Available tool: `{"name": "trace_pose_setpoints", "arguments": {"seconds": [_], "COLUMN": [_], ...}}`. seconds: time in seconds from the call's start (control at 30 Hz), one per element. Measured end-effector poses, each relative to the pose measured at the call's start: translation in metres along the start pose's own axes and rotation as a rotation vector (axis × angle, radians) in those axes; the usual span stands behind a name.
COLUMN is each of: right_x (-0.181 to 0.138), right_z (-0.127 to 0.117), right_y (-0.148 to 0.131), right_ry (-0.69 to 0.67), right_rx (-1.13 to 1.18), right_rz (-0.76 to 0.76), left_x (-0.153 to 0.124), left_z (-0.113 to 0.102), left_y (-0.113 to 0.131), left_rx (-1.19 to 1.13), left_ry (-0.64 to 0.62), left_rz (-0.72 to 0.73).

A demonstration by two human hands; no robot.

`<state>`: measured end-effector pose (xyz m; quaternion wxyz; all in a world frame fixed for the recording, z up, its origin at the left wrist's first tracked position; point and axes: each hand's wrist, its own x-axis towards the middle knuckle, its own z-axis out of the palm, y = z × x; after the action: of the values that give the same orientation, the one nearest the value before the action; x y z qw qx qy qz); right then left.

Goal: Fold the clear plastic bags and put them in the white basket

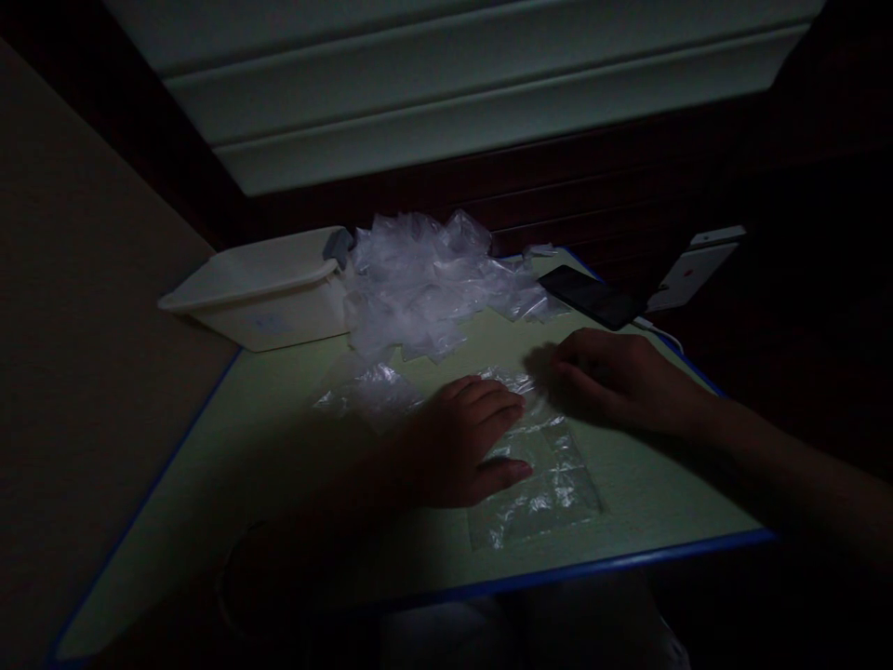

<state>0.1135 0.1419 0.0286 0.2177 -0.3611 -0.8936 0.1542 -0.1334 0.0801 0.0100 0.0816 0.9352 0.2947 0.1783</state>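
A clear plastic bag (537, 493) lies flat on the pale green table (670, 498) near its front edge. My left hand (474, 437) rests palm down on the bag's left side, fingers stretched out and thumb apart. Just past the bag's upper right corner is my right hand (606, 377), its fingers curled and thumb pressed toward them. Whatever it may be pinching is hidden in the dim light. Left of the bag, another crumpled clear bag (377, 391) lies partly behind my left hand. A large heap of clear plastic bags (425, 279) is piled farther back.
A white plastic bin (293, 298) with a grey latch stands at the back left. At the back right lies a black phone (593, 296), with a white cable (659, 330) and a white box (694, 270) beside it. Blue edging (628, 561) runs round the table.
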Motion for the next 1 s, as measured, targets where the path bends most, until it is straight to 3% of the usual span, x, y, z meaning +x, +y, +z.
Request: {"name": "trace_pose_setpoints", "arguments": {"seconds": [0.07,0.23,0.4,0.47,0.7,1.0], "right_x": [0.002,0.004,-0.003,-0.004,0.006,0.010], "right_z": [0.000,-0.007,-0.010,-0.007,0.003,-0.002], "right_y": [-0.001,0.002,0.001,-0.003,-0.010,-0.012], "right_ry": [0.030,-0.113,-0.405,-0.452,-0.439,-0.427], "right_rx": [-0.019,-0.035,0.273,0.343,0.315,0.412], "right_rz": [0.137,0.332,0.494,0.541,0.534,0.515], "left_x": [-0.001,-0.004,-0.006,-0.006,-0.007,-0.008], "left_z": [0.000,0.002,0.004,0.005,0.008,0.012], "left_y": [0.000,-0.002,-0.002,-0.002,-0.003,-0.005], "left_rx": [-0.012,-0.052,-0.041,-0.037,-0.031,-0.006], "left_ry": [-0.004,-0.013,-0.032,-0.034,-0.015,0.006], "left_rz": [-0.006,-0.007,-0.026,-0.029,-0.031,-0.022]}}
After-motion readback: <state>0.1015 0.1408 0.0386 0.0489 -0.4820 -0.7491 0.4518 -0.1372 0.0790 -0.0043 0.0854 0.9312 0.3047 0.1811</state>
